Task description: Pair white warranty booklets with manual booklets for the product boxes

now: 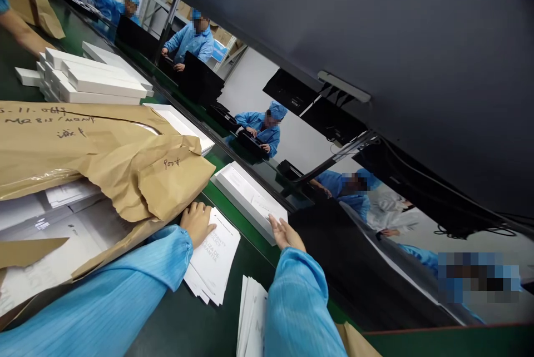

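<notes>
My left hand (pixel 197 222) rests with curled fingers on top of a stack of white printed leaflets (pixel 217 257) lying on the dark green bench, right at the edge of a torn brown paper wrapping (pixel 125 157). My right hand (pixel 286 233) is stretched out, fingers together and flat, touching the near corner of a flat white box (pixel 246 193) on the green belt. Both arms wear light blue sleeves. A second pile of white leaflets (pixel 252 318) lies under my right forearm.
The brown wrapping covers bundles of white printed sheets (pixel 54 218) at left. Several long white boxes (pixel 95 79) are stacked further back, with another flat white box (pixel 183 126) behind. Another person's forearm (pixel 23 34) reaches in at top left. Workers in blue sit across the line under a dark overhead panel (pixel 375 40).
</notes>
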`<action>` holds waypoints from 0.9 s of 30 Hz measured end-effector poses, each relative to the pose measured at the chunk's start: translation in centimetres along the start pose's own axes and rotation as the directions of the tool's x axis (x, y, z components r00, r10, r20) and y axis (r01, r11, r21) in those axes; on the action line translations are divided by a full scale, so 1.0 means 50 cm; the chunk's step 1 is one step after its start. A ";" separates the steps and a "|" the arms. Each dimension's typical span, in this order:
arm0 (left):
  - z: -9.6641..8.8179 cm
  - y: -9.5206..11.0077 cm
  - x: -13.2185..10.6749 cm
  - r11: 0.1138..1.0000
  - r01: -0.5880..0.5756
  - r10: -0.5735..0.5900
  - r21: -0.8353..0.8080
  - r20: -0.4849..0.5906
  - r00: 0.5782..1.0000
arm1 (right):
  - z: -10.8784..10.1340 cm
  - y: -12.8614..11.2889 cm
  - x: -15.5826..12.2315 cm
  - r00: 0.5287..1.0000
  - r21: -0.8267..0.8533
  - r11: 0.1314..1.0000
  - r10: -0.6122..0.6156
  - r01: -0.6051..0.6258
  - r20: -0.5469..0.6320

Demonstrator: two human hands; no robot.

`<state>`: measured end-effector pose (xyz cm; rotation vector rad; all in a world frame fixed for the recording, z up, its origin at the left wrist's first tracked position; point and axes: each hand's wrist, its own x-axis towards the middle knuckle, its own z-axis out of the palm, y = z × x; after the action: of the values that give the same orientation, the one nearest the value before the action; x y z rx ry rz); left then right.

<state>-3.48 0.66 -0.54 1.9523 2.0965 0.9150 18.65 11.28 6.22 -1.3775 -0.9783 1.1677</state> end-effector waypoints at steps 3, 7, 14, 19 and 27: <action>0.003 0.000 0.001 1.000 -0.001 0.001 0.000 -0.001 1.000 | -0.006 -0.002 -0.010 0.999 0.002 0.999 -0.036 0.036 -0.026; 0.004 -0.004 0.006 1.000 0.008 -0.008 -0.016 0.001 1.000 | -0.004 0.024 -0.059 0.989 -0.056 0.989 -0.142 0.139 -0.051; 0.001 0.023 -0.012 0.986 -0.127 0.135 0.111 -0.076 0.988 | 0.022 0.122 -0.251 0.936 -0.426 0.847 -0.204 0.316 0.288; 0.035 0.084 -0.080 0.940 -0.304 0.313 0.152 -0.040 0.949 | 0.029 0.160 -0.343 0.939 -0.312 0.925 -0.112 0.218 0.325; 0.035 0.106 -0.125 0.826 -0.559 0.556 -0.065 -0.058 0.829 | 0.026 0.163 -0.342 0.990 0.261 0.963 0.028 -0.064 0.139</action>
<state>2.91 -4.75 -1.13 2.5756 1.4710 1.1042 13.78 -6.15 0.48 -1.1246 -0.8509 1.3878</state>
